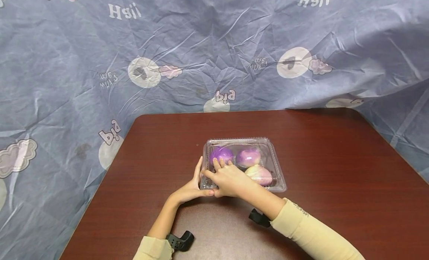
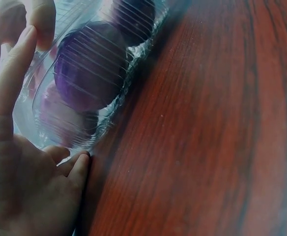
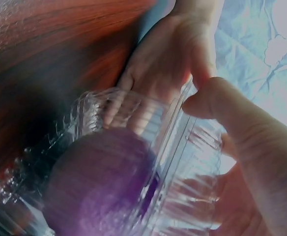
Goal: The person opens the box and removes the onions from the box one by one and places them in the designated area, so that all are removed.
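A clear plastic clamshell box [image 1: 280, 178] lies on the table with its lid down. Through the lid show a deep purple round item [image 1: 223, 153], a purple-and-white one [image 1: 248, 157] and a pale pink-and-cream one [image 1: 263, 175], all onion-like. My left hand [image 1: 187, 191] holds the box's near left corner, thumb in front and fingers along the left side. Crossing over the lid, my right hand [image 1: 231, 179] grips that same corner, fingers spread on top and thumb at the front edge. In the right wrist view, its thumb [image 3: 215, 101] presses the box's rim.
The reddish-brown wooden table [image 1: 328, 159] extends around the box on all sides. A crumpled blue-grey printed cloth [image 1: 201, 36] hangs behind and beside it. Black straps [image 1: 182, 240] are on both wrists, below cream sleeves [image 1: 311, 230].
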{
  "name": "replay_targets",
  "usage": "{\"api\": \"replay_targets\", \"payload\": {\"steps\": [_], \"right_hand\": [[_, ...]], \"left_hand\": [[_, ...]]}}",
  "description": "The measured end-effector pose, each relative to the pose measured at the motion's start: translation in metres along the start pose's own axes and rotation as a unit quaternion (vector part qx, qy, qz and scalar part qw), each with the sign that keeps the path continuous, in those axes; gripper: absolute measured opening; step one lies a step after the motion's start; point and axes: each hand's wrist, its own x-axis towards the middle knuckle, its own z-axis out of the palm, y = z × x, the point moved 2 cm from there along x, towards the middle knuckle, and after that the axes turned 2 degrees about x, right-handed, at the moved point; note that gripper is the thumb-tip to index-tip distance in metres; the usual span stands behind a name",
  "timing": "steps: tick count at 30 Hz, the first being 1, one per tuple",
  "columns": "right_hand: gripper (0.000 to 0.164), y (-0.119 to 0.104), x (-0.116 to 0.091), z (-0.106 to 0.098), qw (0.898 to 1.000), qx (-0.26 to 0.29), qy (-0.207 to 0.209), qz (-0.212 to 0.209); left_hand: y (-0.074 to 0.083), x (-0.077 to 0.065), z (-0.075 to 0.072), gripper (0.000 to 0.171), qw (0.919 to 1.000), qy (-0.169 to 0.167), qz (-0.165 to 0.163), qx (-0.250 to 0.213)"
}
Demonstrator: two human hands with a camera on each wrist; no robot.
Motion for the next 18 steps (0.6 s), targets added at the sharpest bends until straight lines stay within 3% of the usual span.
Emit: {"api": "replay_targets", "payload": {"steps": [4, 12, 18], "right_hand": [[0.06, -0.001, -0.001, 0.002, 1.0, 0.004, -0.01, 0.009], [0.054, 0.004, -0.005, 0.012, 0.996, -0.042, 0.074, -0.037], [0.05, 0.008, -0.003, 0.014, 0.993, -0.049, 0.091, -0.055]], "left_hand": [[0.001, 0.0, 0.0, 0.12, 1.0, -0.003, 0.006, -0.002], [-0.001, -0.001, 0.0, 0.119, 0.9999, 0.001, 0.007, -0.008], [0.0, 0.0, 0.0, 0.117, 0.9998, 0.003, 0.008, -0.016]]}}
